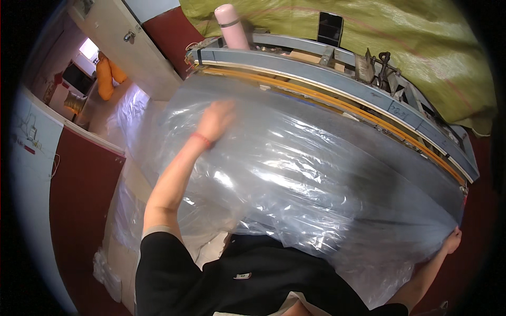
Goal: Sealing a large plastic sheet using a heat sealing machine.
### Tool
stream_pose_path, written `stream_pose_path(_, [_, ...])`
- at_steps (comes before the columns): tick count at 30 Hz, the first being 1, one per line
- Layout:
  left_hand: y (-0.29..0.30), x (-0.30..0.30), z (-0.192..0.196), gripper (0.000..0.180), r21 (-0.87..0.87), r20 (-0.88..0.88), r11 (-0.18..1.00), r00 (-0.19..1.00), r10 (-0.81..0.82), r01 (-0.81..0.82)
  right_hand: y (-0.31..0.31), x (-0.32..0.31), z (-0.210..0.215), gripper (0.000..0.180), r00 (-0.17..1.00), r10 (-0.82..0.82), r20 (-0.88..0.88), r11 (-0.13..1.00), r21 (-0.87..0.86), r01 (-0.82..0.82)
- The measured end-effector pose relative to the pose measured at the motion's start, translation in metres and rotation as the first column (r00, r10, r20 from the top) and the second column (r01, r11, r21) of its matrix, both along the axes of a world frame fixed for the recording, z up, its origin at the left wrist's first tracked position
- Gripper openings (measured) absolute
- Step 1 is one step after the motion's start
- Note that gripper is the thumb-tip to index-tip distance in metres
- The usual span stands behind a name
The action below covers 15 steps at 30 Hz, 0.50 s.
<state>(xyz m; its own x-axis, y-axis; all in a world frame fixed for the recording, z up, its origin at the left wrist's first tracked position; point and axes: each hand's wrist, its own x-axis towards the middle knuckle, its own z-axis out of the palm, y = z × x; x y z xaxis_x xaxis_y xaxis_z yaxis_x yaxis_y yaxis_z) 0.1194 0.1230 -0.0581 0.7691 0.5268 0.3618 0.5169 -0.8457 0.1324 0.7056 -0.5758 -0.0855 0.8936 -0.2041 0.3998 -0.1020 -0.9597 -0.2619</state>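
Observation:
A wide sheet of clear plastic film (295, 174) lies over the grey worktop and drapes down its near side towards me. It is wrinkled and shiny, and drawn into folds that run to the right corner. My right hand (452, 240), at the far right, is closed on the film's edge there. Over the left part of the film is my left hand (217, 120), a red band round its wrist. Its fingers are smeared by motion, so whether it touches the film or how the fingers are bent cannot be made out.
Along the back runs a long grey metal bar (295, 66) with an orange-yellow strip (316, 94) before it. A pink flask (231, 29), a dark phone (330, 29) and metal tools (383, 71) stand behind. More film (124, 210) trails at the left, near an open door (129, 47).

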Motion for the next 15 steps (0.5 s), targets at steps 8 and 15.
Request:
stream_pose_path(8, [0.030, 0.041, -0.009, 0.011, -0.011, 0.257, 0.985, 0.952, 0.169, -0.172, -0.076, 0.043, -0.028, 0.037, 0.931, 0.232, 0.282, 0.483, 0.797, -0.362])
stream_pose_path(15, [0.046, 0.048, 0.003, 0.013, -0.297, 0.275, 0.927, 0.909, 0.314, -0.231, -0.069, 0.057, 0.022, 0.042, 0.904, 0.373, 0.208, 0.069, 0.966, -0.250])
